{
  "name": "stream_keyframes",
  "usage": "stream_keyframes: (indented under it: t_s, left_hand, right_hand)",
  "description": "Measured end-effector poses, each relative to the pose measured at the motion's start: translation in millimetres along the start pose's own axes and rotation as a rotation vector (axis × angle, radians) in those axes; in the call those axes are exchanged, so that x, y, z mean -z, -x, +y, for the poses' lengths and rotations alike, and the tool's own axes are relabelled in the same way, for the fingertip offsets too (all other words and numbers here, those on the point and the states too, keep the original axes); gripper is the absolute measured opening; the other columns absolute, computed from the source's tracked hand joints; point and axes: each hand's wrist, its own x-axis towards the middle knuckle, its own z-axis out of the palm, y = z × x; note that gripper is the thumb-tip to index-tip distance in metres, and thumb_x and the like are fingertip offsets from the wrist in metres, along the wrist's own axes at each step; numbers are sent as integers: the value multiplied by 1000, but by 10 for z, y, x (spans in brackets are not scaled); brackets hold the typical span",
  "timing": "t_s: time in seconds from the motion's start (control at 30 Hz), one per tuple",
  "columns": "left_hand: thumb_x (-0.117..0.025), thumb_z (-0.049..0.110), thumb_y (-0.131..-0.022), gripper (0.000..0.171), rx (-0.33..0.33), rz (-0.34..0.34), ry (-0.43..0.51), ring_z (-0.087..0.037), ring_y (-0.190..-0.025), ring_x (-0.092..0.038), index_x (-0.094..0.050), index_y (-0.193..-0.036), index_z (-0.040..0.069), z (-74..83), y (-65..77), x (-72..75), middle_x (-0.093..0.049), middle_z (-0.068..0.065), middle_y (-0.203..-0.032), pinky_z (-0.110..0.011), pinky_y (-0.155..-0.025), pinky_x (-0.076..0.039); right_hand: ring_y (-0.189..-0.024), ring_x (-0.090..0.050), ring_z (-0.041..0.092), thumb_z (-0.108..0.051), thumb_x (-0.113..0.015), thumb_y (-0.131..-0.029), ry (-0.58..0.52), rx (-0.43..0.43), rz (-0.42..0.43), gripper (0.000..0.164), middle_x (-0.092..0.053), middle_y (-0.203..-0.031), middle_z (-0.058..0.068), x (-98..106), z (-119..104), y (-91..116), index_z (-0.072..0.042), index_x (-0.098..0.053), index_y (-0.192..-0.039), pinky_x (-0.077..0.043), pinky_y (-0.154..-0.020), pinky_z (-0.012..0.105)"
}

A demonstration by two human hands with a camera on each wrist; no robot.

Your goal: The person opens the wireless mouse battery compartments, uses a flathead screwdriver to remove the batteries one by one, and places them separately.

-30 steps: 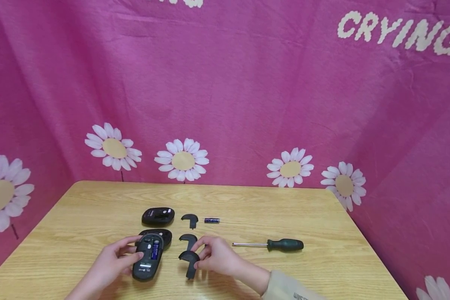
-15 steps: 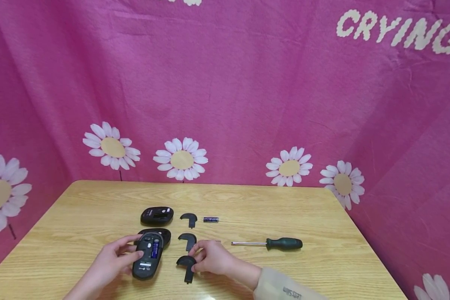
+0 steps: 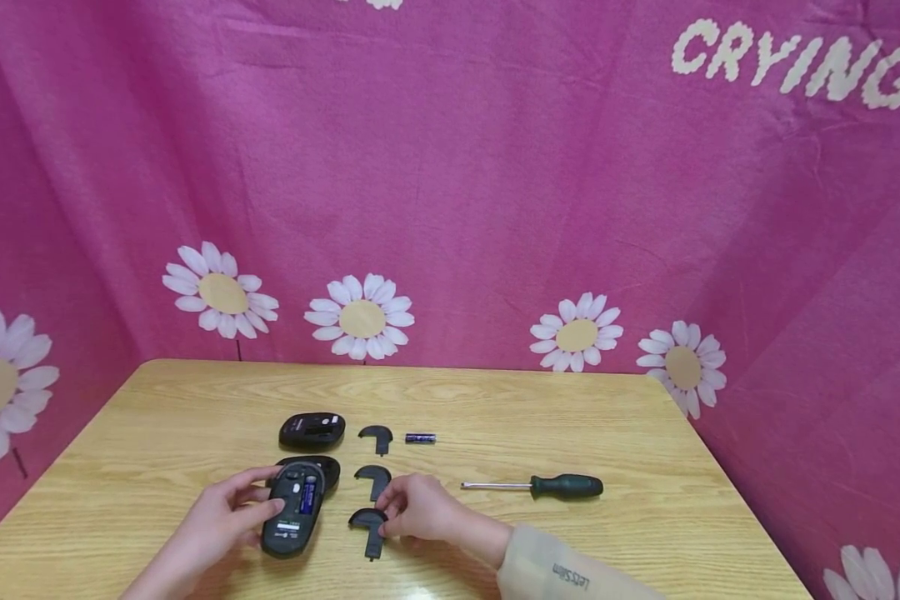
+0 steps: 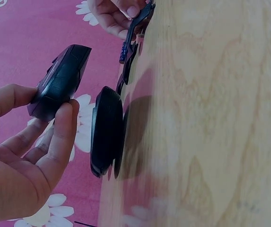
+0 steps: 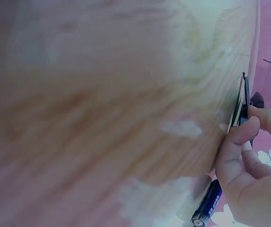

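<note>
My left hand [image 3: 221, 518] grips a black computer mouse [image 3: 288, 533] by its sides, underside up, with a blue battery [image 3: 308, 495] in its open compartment. In the left wrist view, this mouse [image 4: 62, 85] is held clear of the table. My right hand [image 3: 422, 510] pinches a black battery cover [image 3: 373, 546] with a curved top and a narrow stem, close over the tabletop. In the right wrist view, thumb and fingertip meet on the cover [image 5: 247, 92], seen edge-on. Just behind it lies a second matching cover [image 3: 377, 478], partly hidden by the right hand.
Another upturned mouse [image 3: 330, 468] lies partly behind the held one. Farther back are a third mouse [image 3: 312, 431] with an open compartment, a third cover [image 3: 377, 437] and a loose battery [image 3: 420, 438]. A green-handled screwdriver [image 3: 566, 487] lies right of my right hand on the wooden table [image 3: 570, 408].
My right hand has brought the battery cover down and slightly left, from a raised tilt to close over the table. The left hand keeps its grip on the mouse, almost still.
</note>
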Motion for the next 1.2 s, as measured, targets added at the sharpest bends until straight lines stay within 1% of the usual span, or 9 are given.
stream_keyframes:
  t_s: [0.13,0.23,0.47,0.63,0.77,0.93,1.03,1.1,1.2]
  left_hand:
    - [-70,18,-84,60,-13,-1,-4,-20,-87,-62,-46,-135,-2,8,3,25,-62,-21,-111,-33,-61,-55]
    - [-70,20,-84,60,-2,-1,-12,-20,-88,-61,-46,-136,-1,15,-1,40,-62,-20,-112,-33,-61,-55]
    - [-70,20,-84,60,11,-1,-26,-20,-89,-60,-46,-136,0,33,-4,42,-62,-19,-113,-33,-61,-54]
    - [-70,21,-84,61,19,-1,-24,-19,-88,-60,-46,-136,0,47,-6,39,-62,-18,-111,-34,-62,-55]
    - [-70,19,-84,60,8,1,-6,-19,-87,-60,-46,-135,-1,51,3,33,-63,-17,-108,-34,-61,-55]
    - [-70,19,-84,61,-7,-1,6,-19,-87,-60,-46,-135,-2,69,12,30,-63,-15,-106,-34,-61,-55]
    - [-70,20,-84,61,-9,-6,2,-19,-88,-60,-45,-135,-2,94,15,27,-63,-15,-106,-34,-61,-55]
    - [-70,20,-84,61,-6,-8,6,-20,-88,-61,-46,-135,-2,112,22,17,-63,-16,-108,-34,-62,-55]
    - [-70,20,-84,61,-8,-13,9,-20,-89,-61,-46,-135,-3,137,28,-4,-64,-17,-109,-33,-62,-55]
  right_hand:
    - [-42,-45,6,4,-75,-71,12,-7,3,21,-55,-61,-5,-8,-8,-12,-4,-64,-87,-39,-36,17]
    - [-42,-45,5,4,-75,-71,26,-3,3,21,-55,-61,-6,-10,-13,-15,-5,-64,-86,-40,-36,17]
    - [-39,-44,6,6,-73,-73,26,7,-46,20,-55,-59,-4,6,-19,-16,-4,-64,-87,-36,-38,15]
    - [-42,-46,8,5,-73,-74,-1,-1,-60,19,-56,-61,-3,30,-24,0,-3,-64,-89,-38,-38,17]
    - [-45,-48,7,3,-73,-75,-8,13,-72,19,-58,-65,-4,97,-45,44,-3,-65,-91,-41,-38,18]
    - [-48,-48,4,0,-74,-76,33,79,-39,20,-60,-68,-4,229,-115,128,-2,-66,-95,-43,-37,21]
    - [-47,-48,2,1,-68,-78,63,118,-11,19,-63,-70,-2,312,-162,174,-1,-66,-97,-44,-37,24]
    - [-47,-49,2,1,-65,-78,80,140,6,20,-65,-72,-1,363,-181,197,0,-66,-98,-45,-37,23]
    - [-48,-49,2,-1,-66,-79,111,155,32,20,-66,-75,0,449,-208,224,-1,-66,-99,-43,-40,20]
